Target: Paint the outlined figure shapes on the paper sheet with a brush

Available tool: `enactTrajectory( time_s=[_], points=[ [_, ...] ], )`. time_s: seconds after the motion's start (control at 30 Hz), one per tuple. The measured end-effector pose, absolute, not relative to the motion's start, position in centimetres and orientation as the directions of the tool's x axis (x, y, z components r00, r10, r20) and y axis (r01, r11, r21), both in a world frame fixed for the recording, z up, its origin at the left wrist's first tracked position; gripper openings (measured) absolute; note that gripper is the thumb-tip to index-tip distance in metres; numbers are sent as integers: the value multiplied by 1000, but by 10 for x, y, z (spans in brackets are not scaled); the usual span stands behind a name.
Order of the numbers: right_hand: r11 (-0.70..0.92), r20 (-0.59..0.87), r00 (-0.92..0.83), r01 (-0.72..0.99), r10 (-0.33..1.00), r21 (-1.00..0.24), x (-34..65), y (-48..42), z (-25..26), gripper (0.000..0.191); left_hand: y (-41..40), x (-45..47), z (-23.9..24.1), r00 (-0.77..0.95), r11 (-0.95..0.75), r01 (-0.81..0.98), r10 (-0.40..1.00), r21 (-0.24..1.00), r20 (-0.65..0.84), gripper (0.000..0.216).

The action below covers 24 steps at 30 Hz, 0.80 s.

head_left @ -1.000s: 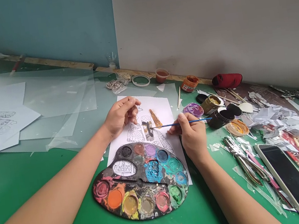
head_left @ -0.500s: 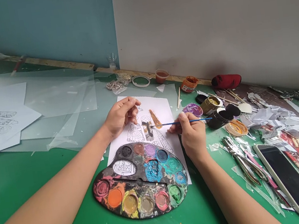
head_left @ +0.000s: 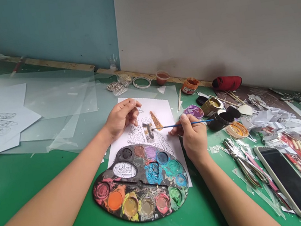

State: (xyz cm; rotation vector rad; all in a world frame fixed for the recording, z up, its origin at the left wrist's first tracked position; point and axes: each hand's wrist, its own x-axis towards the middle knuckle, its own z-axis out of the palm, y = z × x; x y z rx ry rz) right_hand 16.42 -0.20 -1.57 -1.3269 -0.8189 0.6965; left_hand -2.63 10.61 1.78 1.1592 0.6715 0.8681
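Note:
My right hand (head_left: 193, 133) pinches a thin blue paintbrush (head_left: 175, 126), held nearly level with its tip pointing left. The tip meets a small cut piece (head_left: 148, 130) marked with dark grey and gold paint. That piece lies on a white sheet with printed outline patterns (head_left: 163, 105). Just right of the tip is a gold-brown tapered piece (head_left: 156, 120). My left hand (head_left: 123, 118) rests on the sheet's left side, fingers loosely curled and partly apart, with nothing visible in them. A paint-smeared black palette (head_left: 141, 184) covers the near part of the sheet.
Open paint pots stand at right: black (head_left: 221, 119), gold (head_left: 211, 106), purple (head_left: 193, 111) and orange (head_left: 190, 85). Beyond my right forearm are pliers (head_left: 243, 163), a phone (head_left: 293, 182) and paper scraps (head_left: 275, 117). Printed sheets (head_left: 22, 105) and clear film (head_left: 60, 96) lie left.
The brush tip has shifted very slightly down on the painted piece, with my right hand barely moving. My left hand stays in place. The whole view has drifted a little.

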Motion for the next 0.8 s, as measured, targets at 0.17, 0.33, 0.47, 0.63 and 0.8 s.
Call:
enactTrajectory(
  time_s=[0.17,0.33,0.47,0.63,0.8],
  points=[
    [171,132,576,-14,807,-985,161,-3,-10,47,106,-27,18,518,156,-217,855,964,-21,23],
    [142,78,567,-70,820,-987,160,-5,-8,49,106,-27,18,516,156,-221,856,963,-20,23],
    [98,72,518,-24,852,-995,161,-9,-10,39,106,-27,17,518,165,-227,855,960,-24,23],
    [122,198,565,170,801,-978,157,-14,-8,37,107,-26,17,520,171,-240,854,956,-22,23],
    [131,354,526,413,773,-901,150,-18,-2,35,106,-26,17,519,170,-235,855,957,-25,22]
  ],
)
